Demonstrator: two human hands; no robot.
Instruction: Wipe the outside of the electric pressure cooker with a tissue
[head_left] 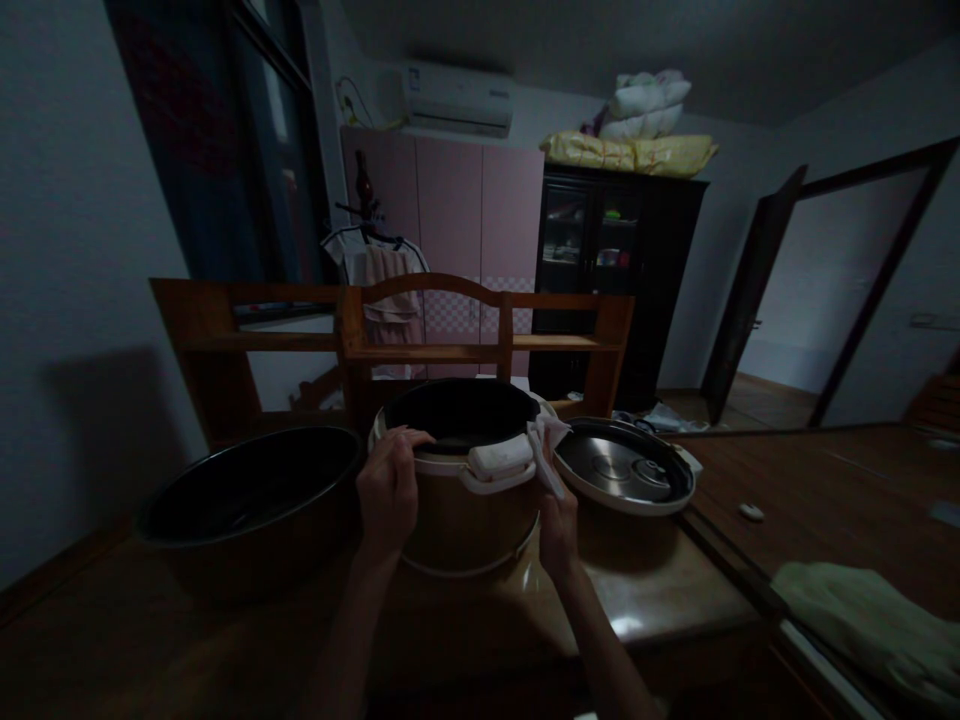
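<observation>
A large round rice cooker body (469, 530) with a pale rim stands on the table in front of me, its top uncovered and its inside dark. My left hand (388, 490) grips its left rim, fingers bent over the edge. In my right hand (559, 525) is a white tissue (548, 450), pinched against the right side of the rim. Between my hands, a white handle (501, 458) sticks out from the cooker's front. To the left rests a wide black inner pot (255, 500). The cooker lid (626, 465) lies at the right, its metal inner side facing up; whether it is joined to the body I cannot tell.
A wooden shelf rack (431, 352) rises behind the cooker. Farther right, a small white object (751, 512) sits on a brown wooden surface (810, 480), with a pale green cloth (862, 620) nearer me. Pink wardrobe doors (450, 210) and a dark cabinet (615, 250) stand at the back.
</observation>
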